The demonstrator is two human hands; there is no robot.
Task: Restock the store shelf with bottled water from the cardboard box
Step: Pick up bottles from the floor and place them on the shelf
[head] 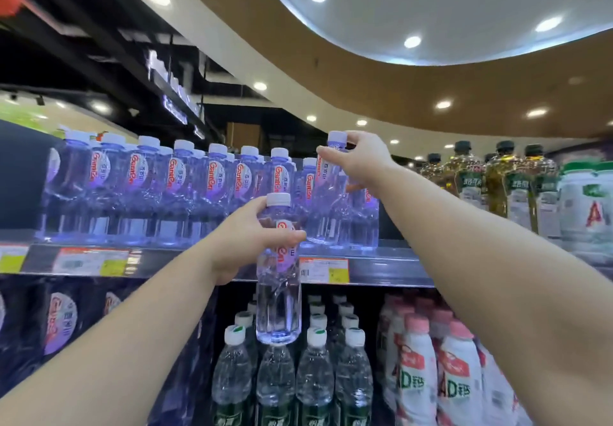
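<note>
- The right hand (360,157) pinched the neck of a water bottle (326,193) standing at the right end of the shelf's row (159,190).
- The left hand (252,236) gripped a second bottle (278,296) in the air before the shelf edge (381,268).
- A nudge at the top might have toppled the neighbouring bottles.
- The waiting bottle could have slipped onto the green-capped bottles (275,372) below.

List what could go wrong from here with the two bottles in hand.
1. The right hand pinches its bottle only near the cap, at the shelf's front edge beside the row of water bottles; set down tilted, it could topple off or knock a neighbour.
2. The left hand holds the other bottle in mid-air over the green-labelled bottles; a slip would likely drop it onto them.
</note>
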